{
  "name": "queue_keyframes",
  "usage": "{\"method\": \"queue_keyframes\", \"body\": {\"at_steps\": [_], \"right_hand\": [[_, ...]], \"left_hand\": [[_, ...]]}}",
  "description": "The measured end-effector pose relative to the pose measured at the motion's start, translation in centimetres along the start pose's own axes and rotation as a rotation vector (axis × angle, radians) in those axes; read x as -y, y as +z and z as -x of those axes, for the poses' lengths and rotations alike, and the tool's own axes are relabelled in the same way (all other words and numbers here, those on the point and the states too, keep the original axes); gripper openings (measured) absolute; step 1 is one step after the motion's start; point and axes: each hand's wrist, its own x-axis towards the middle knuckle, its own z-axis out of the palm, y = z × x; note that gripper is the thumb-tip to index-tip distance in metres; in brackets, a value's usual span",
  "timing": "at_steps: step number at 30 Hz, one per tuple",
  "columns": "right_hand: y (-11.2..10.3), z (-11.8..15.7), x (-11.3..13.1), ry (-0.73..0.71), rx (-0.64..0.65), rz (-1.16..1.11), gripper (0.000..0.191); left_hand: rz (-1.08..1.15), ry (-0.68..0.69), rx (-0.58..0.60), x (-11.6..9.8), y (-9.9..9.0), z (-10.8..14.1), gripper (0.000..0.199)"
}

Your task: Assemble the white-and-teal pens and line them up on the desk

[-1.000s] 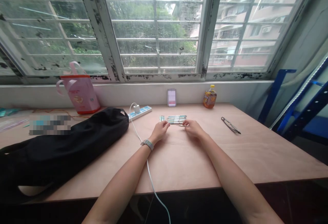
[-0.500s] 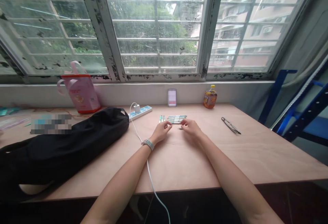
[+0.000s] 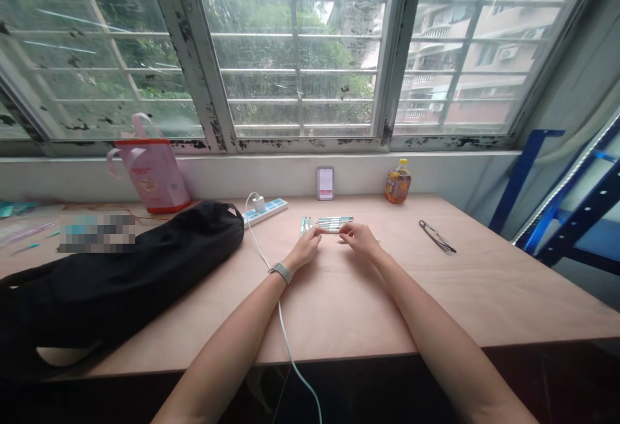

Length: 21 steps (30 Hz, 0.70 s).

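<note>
Row of pens (image 3: 334, 224) and smaller pen group (image 3: 304, 225) by its left end appear laid out on surface (image 3: 339, 307); loose pen (image 3: 340, 241), partly beneath right hand (image 3: 361, 240), seems left over; right fingers curled, left hand (image 3: 305, 248) bent near both groups; both grips unclear.

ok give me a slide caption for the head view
Both hands close to slender pens on a tabletop, a phone upright behind.
</note>
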Motion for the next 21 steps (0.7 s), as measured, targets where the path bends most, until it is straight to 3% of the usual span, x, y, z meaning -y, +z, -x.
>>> {"method": "queue_keyframes", "body": {"at_steps": [6,16,21], "right_hand": [[0.2,0.3,0.5,-0.037,0.032,-0.038,0.013],[0.2,0.4,0.7,-0.073,0.029,-0.057,0.014],[0.2,0.5,1.2,-0.092,0.017,-0.103,0.014]], "left_hand": [[0.188,-0.158,0.034,0.9,0.1,-0.5,0.041],[0.540,-0.139,0.074,0.2,0.9,-0.4,0.012],[0.617,-0.188,0.024,-0.4,0.9,0.0,0.015]]}}
